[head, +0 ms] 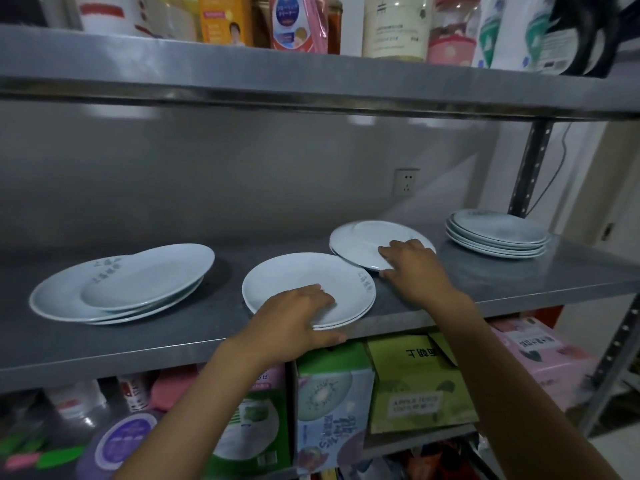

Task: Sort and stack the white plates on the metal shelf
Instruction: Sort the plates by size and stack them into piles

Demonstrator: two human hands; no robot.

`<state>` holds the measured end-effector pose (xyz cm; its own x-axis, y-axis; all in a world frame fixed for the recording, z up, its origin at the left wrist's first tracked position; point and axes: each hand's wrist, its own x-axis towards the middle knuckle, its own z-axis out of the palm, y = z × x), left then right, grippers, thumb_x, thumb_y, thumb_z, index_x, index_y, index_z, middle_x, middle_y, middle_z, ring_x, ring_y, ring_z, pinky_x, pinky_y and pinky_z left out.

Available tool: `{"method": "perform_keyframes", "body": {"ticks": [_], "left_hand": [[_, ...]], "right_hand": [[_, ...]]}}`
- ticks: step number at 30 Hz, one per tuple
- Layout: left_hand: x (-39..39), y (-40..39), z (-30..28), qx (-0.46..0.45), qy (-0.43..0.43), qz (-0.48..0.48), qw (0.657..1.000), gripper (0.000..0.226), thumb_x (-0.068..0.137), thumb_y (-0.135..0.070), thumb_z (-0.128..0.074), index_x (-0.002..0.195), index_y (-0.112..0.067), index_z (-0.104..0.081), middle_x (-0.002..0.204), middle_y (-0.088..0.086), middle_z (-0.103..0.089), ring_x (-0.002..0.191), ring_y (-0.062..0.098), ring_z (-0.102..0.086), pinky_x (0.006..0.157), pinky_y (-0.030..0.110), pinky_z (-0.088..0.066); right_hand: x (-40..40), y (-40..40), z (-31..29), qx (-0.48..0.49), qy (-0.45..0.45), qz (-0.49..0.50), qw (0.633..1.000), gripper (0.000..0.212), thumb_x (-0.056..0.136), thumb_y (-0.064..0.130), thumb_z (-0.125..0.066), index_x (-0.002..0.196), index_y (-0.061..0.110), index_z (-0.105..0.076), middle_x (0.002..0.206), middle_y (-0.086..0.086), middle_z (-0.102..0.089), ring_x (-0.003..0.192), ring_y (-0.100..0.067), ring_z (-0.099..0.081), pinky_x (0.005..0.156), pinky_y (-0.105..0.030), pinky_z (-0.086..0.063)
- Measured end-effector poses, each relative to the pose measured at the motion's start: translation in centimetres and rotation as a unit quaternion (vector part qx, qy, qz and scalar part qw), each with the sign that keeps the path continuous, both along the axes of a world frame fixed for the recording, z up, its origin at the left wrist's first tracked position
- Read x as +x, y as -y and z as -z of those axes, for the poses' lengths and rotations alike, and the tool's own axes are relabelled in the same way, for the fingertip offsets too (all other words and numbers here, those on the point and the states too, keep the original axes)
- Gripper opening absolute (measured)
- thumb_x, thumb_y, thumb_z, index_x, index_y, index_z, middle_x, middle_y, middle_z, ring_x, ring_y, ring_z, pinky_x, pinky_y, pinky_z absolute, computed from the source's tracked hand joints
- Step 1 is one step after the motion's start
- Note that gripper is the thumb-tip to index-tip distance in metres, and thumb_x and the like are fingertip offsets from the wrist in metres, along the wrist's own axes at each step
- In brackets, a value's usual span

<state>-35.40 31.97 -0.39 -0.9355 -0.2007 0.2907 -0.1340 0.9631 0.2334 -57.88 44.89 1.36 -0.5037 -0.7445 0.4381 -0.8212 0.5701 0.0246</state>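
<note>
Four groups of white plates sit on the middle metal shelf (519, 282). A loose, uneven pile (114, 289) lies at the left. My left hand (294, 317) grips the near rim of a small stack in the middle (311, 282), fingers on top, thumb under the edge. Over to the right, my right hand (412, 265) presses on the near edge of another small stack (363, 242), which looks blurred. A neat stack of several plates (498, 233) stands at the far right.
The upper shelf (311, 77) hangs low overhead, loaded with bottles and packages. Cardboard boxes (408, 382) and containers fill the shelf below. A perforated upright post (530, 168) stands at the back right, with a wall socket (405, 182) behind the plates.
</note>
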Motion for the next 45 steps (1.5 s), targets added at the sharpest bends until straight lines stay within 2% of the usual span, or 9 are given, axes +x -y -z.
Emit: {"method": "perform_keyframes", "body": {"ticks": [6,9,12,16,19,24,35,40,45], "left_hand": [[-0.1,1.2,0.7,-0.042,-0.003,-0.002,0.999,0.041,0.087,-0.045,-0.06,0.118,-0.019,-0.063,0.125,-0.004,-0.063,0.123,0.016,-0.051,0.095,0.032,-0.043],[-0.1,2.3,0.7,-0.044,0.001,-0.009,0.999,0.041,0.085,-0.044,-0.06,0.12,-0.021,-0.064,0.129,-0.007,-0.062,0.119,0.018,-0.055,0.096,0.033,-0.044],[0.0,3.4,0.5,-0.035,0.003,-0.021,0.999,0.042,0.084,-0.049,-0.06,0.112,-0.019,-0.066,0.12,-0.004,-0.066,0.112,0.019,-0.058,0.092,0.037,-0.046],[0.0,4.3,0.4,-0.016,0.028,-0.049,0.998,0.09,0.064,-0.091,-0.036,0.106,-0.017,-0.063,0.113,-0.001,-0.066,0.104,0.02,-0.058,0.087,0.038,-0.046],[-0.2,4.9,0.5,-0.013,0.024,-0.042,0.999,0.104,0.055,-0.098,-0.024,0.108,-0.017,-0.063,0.115,0.0,-0.065,0.106,0.021,-0.057,0.09,0.037,-0.045],[0.2,4.3,0.1,0.01,-0.023,-0.017,1.0,0.065,0.08,-0.067,-0.055,0.126,-0.022,-0.06,0.137,-0.005,-0.055,0.141,0.012,-0.027,0.11,0.027,-0.02],[0.3,4.8,0.5,0.033,-0.06,-0.039,0.997,0.05,0.091,-0.058,-0.044,0.116,-0.02,-0.065,0.128,-0.007,-0.06,0.14,0.01,-0.029,0.109,0.028,-0.02],[0.0,4.8,0.5,0.082,-0.097,-0.065,0.99,0.057,0.089,-0.06,-0.042,0.127,-0.021,-0.059,0.136,-0.007,-0.056,0.138,0.008,-0.032,0.108,0.026,-0.023],[0.1,4.6,-0.1,0.089,-0.17,-0.093,0.977,0.049,0.096,-0.047,-0.043,0.135,-0.02,-0.052,0.144,-0.003,-0.047,0.139,0.009,-0.03,0.11,0.022,-0.019]], "right_hand": [[0.5,0.6,-1.1,-0.011,-0.051,0.005,0.999,0.023,0.093,0.031,-0.049,0.11,0.017,-0.055,0.101,-0.005,-0.058,0.102,-0.031,-0.051,0.077,-0.04,-0.037],[0.6,1.0,-1.3,-0.018,-0.094,0.025,0.995,0.037,0.097,0.028,-0.045,0.131,0.015,-0.05,0.12,-0.01,-0.059,0.111,-0.035,-0.052,0.085,-0.044,-0.04],[0.5,1.6,-1.6,-0.05,-0.124,0.049,0.99,0.036,0.095,0.021,-0.05,0.129,0.008,-0.053,0.116,-0.016,-0.064,0.105,-0.039,-0.057,0.08,-0.045,-0.043],[0.5,2.7,-1.8,-0.047,-0.166,0.096,0.98,0.046,0.068,-0.004,-0.064,0.114,-0.002,-0.06,0.094,-0.02,-0.069,0.082,-0.037,-0.065,0.069,-0.041,-0.047],[0.4,3.2,-2.3,-0.063,-0.178,0.121,0.975,0.05,0.054,-0.009,-0.067,0.104,-0.006,-0.062,0.087,-0.021,-0.069,0.071,-0.034,-0.065,0.065,-0.037,-0.047],[0.0,3.7,-3.5,-0.102,-0.186,0.132,0.968,0.048,0.044,-0.009,-0.068,0.091,-0.006,-0.063,0.069,-0.017,-0.064,0.053,-0.03,-0.06,0.051,-0.028,-0.042],[-1.6,0.6,-8.9,-0.386,-0.206,0.157,0.886,0.022,0.077,0.001,-0.045,0.09,0.006,-0.062,0.056,-0.016,-0.056,0.043,-0.033,-0.053,0.048,-0.025,-0.024],[1.2,0.4,-9.3,-0.487,-0.088,0.105,0.862,0.023,0.093,0.012,-0.043,0.089,0.0,-0.061,0.072,-0.025,-0.062,0.063,-0.038,-0.054,0.056,-0.031,-0.023],[2.8,1.9,-7.4,-0.543,0.154,0.043,0.825,0.023,0.085,0.02,-0.046,0.07,0.005,-0.054,0.06,-0.008,-0.055,0.058,-0.027,-0.051,0.057,-0.038,-0.045]]}}
